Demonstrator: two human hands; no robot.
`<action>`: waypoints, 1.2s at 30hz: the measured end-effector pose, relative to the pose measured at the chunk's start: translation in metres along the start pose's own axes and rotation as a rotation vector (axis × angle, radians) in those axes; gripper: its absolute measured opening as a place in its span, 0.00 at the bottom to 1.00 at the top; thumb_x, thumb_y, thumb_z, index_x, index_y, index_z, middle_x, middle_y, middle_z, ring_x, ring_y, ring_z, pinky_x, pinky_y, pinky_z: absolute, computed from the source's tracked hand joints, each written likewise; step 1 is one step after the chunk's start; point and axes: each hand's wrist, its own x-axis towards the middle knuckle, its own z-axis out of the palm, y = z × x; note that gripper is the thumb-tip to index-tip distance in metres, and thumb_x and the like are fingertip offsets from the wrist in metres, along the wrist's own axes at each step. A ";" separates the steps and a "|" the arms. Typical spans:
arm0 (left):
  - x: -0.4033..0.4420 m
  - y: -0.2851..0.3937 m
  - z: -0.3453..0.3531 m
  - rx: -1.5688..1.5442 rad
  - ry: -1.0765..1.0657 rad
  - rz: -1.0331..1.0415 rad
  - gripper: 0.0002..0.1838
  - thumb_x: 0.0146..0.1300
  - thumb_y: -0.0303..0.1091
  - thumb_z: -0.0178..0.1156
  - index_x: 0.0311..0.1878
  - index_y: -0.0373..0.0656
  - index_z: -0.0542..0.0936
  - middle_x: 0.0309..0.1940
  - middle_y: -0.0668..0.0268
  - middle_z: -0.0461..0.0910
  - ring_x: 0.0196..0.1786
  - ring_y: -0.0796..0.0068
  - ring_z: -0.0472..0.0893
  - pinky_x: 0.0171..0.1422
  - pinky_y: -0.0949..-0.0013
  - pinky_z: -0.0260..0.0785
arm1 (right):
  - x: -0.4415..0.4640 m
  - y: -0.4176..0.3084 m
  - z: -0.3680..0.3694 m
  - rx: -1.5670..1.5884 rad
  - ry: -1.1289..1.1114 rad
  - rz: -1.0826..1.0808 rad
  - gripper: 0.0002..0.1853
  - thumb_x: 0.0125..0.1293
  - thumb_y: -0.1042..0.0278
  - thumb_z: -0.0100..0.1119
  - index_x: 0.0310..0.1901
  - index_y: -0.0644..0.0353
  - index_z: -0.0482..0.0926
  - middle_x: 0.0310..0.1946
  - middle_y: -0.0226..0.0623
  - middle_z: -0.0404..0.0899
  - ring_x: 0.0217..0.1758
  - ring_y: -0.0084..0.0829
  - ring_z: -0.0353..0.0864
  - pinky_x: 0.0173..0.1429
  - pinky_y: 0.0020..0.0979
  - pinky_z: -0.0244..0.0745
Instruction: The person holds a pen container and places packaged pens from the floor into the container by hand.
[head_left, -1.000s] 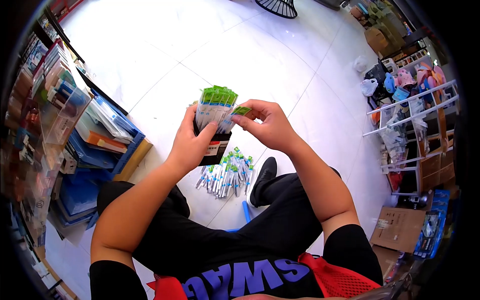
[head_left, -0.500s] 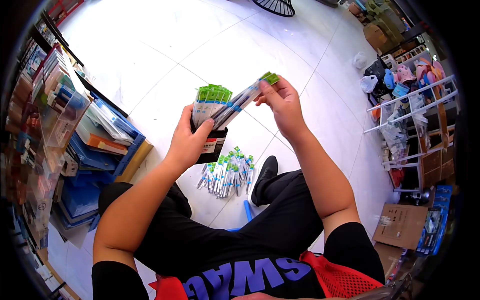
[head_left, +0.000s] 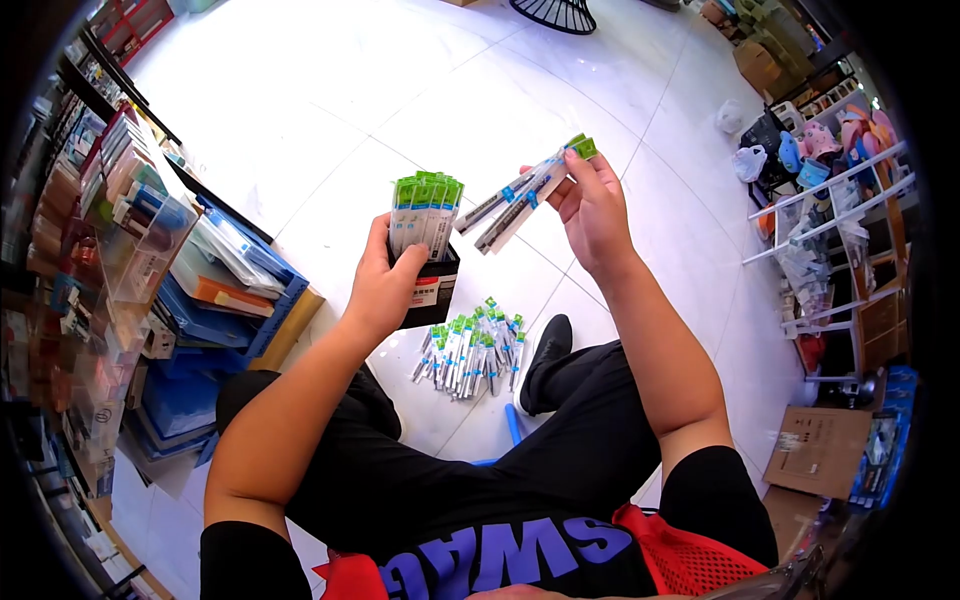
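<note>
My left hand [head_left: 385, 277] is closed around a black open-topped box [head_left: 440, 288] with a white and red label. Several slim clear packets with green tops [head_left: 425, 205] stand upright in it, and my thumb presses against their front. Apart from the box, to its right, my right hand [head_left: 592, 205] pinches two similar pen packets [head_left: 525, 205] by their green ends. They slant down to the left, and dark pen-like sticks with blue bands show through the plastic. Below, a loose pile of the same packets [head_left: 468, 350] lies on the floor between my feet.
White tiles form the floor [head_left: 420, 90]. Shelving with folders and blue trays [head_left: 190, 310] stands close on the left. To the right are a white rack [head_left: 830, 225] with mixed goods and a cardboard box [head_left: 815, 450]. A black wire-like base [head_left: 560, 12] stands at the far edge.
My right hand has drawn its packets up and right, away from the box, and they now fan slightly apart. My left thumb has shifted onto the packets in the box. The view has shifted slightly.
</note>
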 end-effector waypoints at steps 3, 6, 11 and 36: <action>0.000 0.002 0.001 -0.007 0.001 0.000 0.24 0.74 0.32 0.59 0.69 0.38 0.69 0.55 0.56 0.83 0.55 0.69 0.83 0.63 0.62 0.78 | -0.001 -0.001 -0.004 0.028 0.017 0.040 0.09 0.83 0.64 0.54 0.56 0.56 0.71 0.49 0.35 0.80 0.54 0.37 0.88 0.63 0.43 0.84; 0.001 -0.001 0.000 0.008 -0.001 0.012 0.23 0.74 0.32 0.59 0.69 0.38 0.69 0.55 0.56 0.83 0.55 0.69 0.83 0.63 0.62 0.78 | 0.000 0.001 -0.006 0.046 0.066 0.060 0.08 0.82 0.65 0.55 0.55 0.56 0.71 0.49 0.35 0.79 0.52 0.33 0.85 0.60 0.41 0.84; 0.004 -0.009 -0.001 -0.013 -0.002 0.038 0.23 0.74 0.31 0.59 0.69 0.38 0.69 0.55 0.56 0.82 0.55 0.70 0.83 0.62 0.62 0.78 | 0.002 0.011 -0.009 0.146 0.089 0.127 0.08 0.81 0.66 0.55 0.55 0.55 0.71 0.47 0.35 0.79 0.49 0.29 0.82 0.56 0.40 0.83; 0.001 -0.006 0.000 -0.038 -0.026 -0.004 0.23 0.76 0.31 0.59 0.69 0.37 0.69 0.57 0.57 0.82 0.57 0.70 0.82 0.65 0.63 0.77 | 0.000 0.014 -0.004 0.278 -0.040 0.427 0.07 0.86 0.57 0.43 0.50 0.48 0.64 0.28 0.29 0.67 0.24 0.22 0.65 0.27 0.28 0.63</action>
